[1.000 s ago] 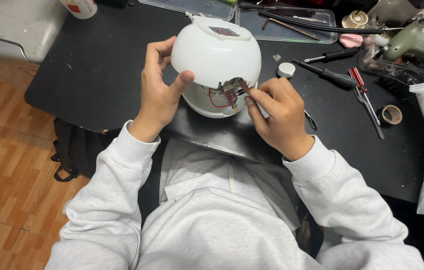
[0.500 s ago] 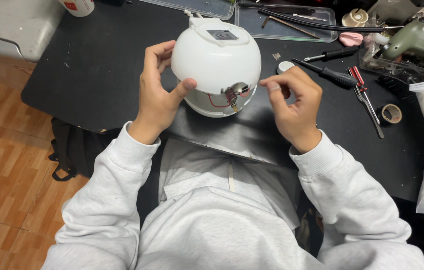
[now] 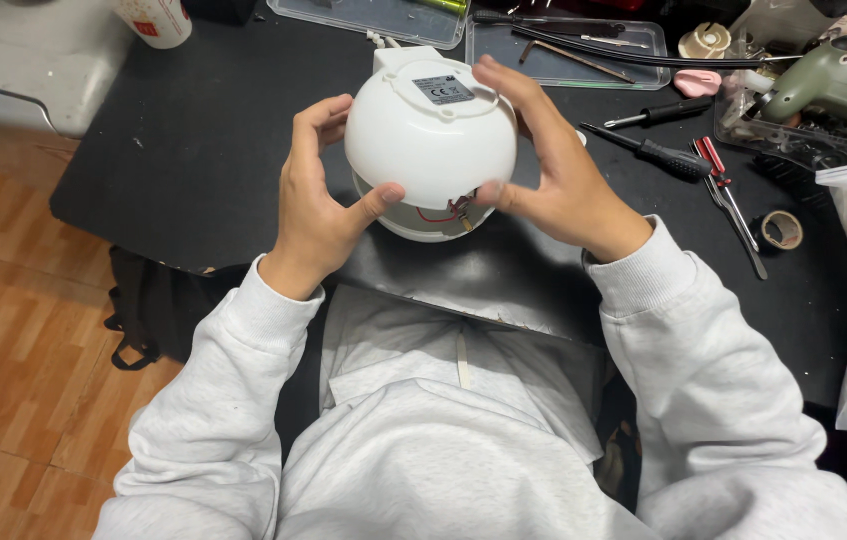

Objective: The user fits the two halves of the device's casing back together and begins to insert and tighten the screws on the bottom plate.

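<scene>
Holding the white dome housing (image 3: 430, 130) above the black table's (image 3: 193, 150) near edge, your left hand (image 3: 318, 215) and right hand (image 3: 553, 180) clasp it from both sides. Its halves look nearly mated; red wires (image 3: 440, 212) show at the seam, so closing remains.

Head view, steeply down, close over table (image 3: 193, 170)

On the black table (image 3: 193, 150) lie a black-handled screwdriver (image 3: 648, 152), red-handled pliers (image 3: 728, 200), a tape roll (image 3: 781, 230), two clear trays (image 3: 568, 45) and a green power tool (image 3: 828, 85).
</scene>
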